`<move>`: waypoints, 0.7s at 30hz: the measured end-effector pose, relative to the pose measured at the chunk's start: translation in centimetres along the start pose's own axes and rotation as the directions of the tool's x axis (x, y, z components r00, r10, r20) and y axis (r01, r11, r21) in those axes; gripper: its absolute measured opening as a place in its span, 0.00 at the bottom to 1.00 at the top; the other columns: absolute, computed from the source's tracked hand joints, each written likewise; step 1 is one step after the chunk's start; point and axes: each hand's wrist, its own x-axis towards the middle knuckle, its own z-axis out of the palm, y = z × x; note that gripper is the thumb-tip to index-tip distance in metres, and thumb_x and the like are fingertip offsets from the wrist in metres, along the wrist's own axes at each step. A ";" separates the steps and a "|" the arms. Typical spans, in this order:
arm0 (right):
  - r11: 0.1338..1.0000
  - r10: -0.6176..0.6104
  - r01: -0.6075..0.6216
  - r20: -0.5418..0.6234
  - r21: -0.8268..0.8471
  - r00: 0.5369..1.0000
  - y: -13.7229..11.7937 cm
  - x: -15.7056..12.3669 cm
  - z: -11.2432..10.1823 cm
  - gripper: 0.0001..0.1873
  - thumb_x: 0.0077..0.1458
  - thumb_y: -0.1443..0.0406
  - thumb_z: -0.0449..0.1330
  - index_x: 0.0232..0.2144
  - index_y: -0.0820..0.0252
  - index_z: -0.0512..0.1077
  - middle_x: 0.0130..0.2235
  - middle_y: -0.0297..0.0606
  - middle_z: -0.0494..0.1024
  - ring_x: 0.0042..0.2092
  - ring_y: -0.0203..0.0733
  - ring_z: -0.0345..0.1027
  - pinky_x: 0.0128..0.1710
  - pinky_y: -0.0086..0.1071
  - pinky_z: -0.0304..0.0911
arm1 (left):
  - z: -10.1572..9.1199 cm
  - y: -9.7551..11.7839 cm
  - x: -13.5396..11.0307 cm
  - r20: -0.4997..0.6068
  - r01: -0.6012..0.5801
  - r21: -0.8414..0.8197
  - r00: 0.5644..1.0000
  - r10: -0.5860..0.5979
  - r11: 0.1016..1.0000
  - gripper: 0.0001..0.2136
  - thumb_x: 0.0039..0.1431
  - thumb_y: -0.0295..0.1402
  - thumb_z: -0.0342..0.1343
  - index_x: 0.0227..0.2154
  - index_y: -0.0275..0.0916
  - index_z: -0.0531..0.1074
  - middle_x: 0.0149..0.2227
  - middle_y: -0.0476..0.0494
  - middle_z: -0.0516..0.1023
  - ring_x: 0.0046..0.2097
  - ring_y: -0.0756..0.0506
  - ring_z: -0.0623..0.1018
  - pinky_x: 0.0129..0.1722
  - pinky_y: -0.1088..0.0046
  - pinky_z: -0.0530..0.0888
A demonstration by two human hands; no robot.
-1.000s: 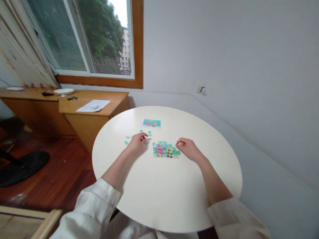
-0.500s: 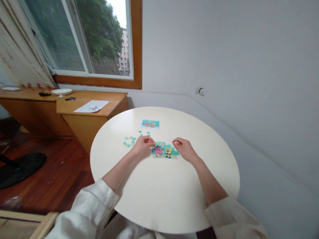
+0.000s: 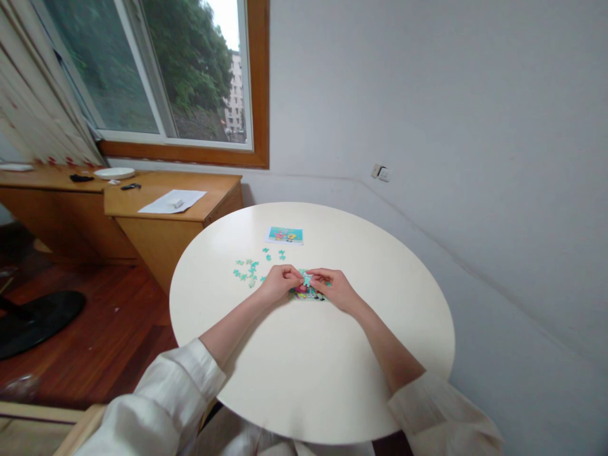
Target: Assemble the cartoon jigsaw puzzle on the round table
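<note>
Directly between hands (image 3: 279, 282) (image 3: 336, 289): puzzle piece (image 3: 307, 280).

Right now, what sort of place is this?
Probably a room in a home, though I can't be sure: a curtain by the window, a wooden cabinet, and a round table with a jigsaw puzzle.

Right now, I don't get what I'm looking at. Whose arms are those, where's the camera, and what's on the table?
Those arms belong to a person, not a robot. The camera is worn on that person's head, looking forward and down. On the round white table are a partly hidden jigsaw puzzle, loose puzzle pieces to its left, and a small picture card farther back. The left hand and right hand come close together over the puzzle. A small teal piece shows between them, but I can't tell whether one hand holds it or both.
</note>
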 end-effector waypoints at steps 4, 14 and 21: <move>0.999 0.002 -0.003 0.041 0.040 0.999 -0.3 -0.1 0.2 0.18 0.46 0.60 0.61 0.39 0.64 0.76 0.32 0.41 0.78 0.32 0.38 0.69 0.34 0.33 0.63 | 0.1 -0.1 -0.1 0.023 -0.020 0.007 1.000 0.020 1.000 0.15 0.37 0.36 0.67 0.23 0.33 0.68 0.20 0.45 0.76 0.25 0.48 0.77 0.32 0.68 0.72; 0.999 0.005 -0.011 -0.193 -0.034 0.981 1.8 0.7 -1.5 0.12 0.48 0.63 0.55 0.31 0.60 0.77 0.36 0.40 0.79 0.36 0.40 0.70 0.37 0.34 0.64 | -2.2 0.4 0.8 -0.116 -0.181 0.590 0.945 0.304 0.787 0.03 0.47 0.29 0.54 0.24 0.36 0.72 0.26 0.45 0.76 0.29 0.48 0.73 0.33 0.71 0.70; 0.995 0.101 -0.098 -0.305 0.026 0.947 3.5 1.2 -2.7 0.13 0.45 0.61 0.57 0.31 0.63 0.75 0.30 0.41 0.78 0.30 0.39 0.69 0.33 0.33 0.64 | -2.9 0.6 0.6 -0.030 -0.174 0.827 0.936 0.351 0.535 0.12 0.53 0.28 0.48 0.35 0.36 0.76 0.36 0.40 0.78 0.36 0.45 0.74 0.41 0.69 0.69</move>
